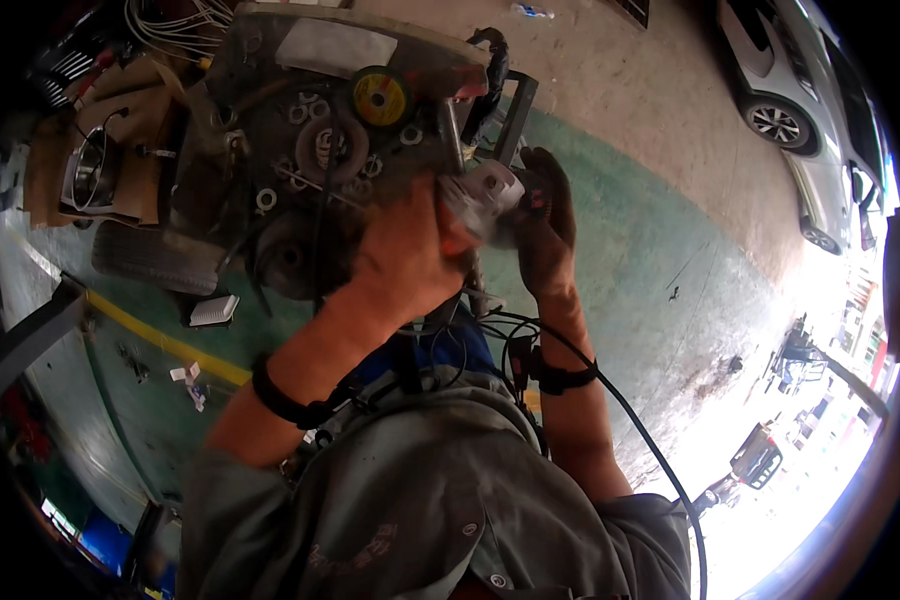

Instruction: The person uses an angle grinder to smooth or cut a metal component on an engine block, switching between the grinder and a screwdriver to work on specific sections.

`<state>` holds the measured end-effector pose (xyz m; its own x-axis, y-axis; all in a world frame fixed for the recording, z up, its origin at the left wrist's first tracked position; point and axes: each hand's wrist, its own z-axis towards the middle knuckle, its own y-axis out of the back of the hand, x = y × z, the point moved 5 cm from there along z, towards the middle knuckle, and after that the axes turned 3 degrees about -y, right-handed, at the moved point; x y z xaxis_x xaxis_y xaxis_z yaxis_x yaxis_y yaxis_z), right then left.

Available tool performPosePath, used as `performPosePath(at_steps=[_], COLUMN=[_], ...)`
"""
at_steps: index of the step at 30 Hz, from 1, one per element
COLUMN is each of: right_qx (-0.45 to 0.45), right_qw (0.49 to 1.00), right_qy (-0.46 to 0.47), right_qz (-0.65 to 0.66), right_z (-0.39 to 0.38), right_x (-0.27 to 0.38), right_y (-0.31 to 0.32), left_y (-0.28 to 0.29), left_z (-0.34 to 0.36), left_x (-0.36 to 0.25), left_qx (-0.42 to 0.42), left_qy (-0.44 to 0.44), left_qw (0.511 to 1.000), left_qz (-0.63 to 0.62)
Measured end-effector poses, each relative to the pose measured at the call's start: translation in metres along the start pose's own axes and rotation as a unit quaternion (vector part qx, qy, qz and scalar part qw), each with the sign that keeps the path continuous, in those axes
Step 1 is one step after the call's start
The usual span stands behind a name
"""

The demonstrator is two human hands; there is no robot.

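Note:
My left hand (405,250) grips an orange-red angle grinder with a silver head (482,200), held over the front edge of a cluttered metal workbench (205,185). My right hand (548,230) is at the grinder's dark disc end on the right, its fingers curled round that end and partly shadowed. Just behind the grinder stands an upright metal bar (452,135). On the bench lie a yellow-labeled disc (381,96), a large ring part (355,150) and several washers. A black cable (642,430) runs down past my right forearm.
Cardboard (140,195) with a metal bowl (92,180) sits at the left, above a tire (155,258). A white filter (213,311) lies on the green floor (670,270). A dark rail (30,340) crosses the left side. A silver car (835,120) is parked at the upper right.

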<state>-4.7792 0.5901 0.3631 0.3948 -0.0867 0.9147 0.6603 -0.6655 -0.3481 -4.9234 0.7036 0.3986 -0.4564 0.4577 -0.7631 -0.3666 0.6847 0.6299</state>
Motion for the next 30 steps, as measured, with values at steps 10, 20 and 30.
performPosePath(at_steps=[10,20,30], right_qx=[-0.091,-0.179,-0.194], right_qw=[0.99,0.98,0.972], right_qy=[-0.108,-0.035,0.077], right_qz=[-0.024,0.076,-0.109], right_z=[-0.039,-0.071,-0.08], right_x=[0.035,0.053,0.021], right_y=[-0.007,-0.025,0.018], left_y=[0.017,0.0,-0.005], left_z=[-0.022,-0.035,-0.054], left_x=[-0.052,-0.082,-0.101], left_qx=[-0.049,-0.069,-0.044], left_qy=[-0.141,-0.157,-0.179], left_qw=[0.98,0.975,0.966], left_qz=[0.13,0.142,0.184])
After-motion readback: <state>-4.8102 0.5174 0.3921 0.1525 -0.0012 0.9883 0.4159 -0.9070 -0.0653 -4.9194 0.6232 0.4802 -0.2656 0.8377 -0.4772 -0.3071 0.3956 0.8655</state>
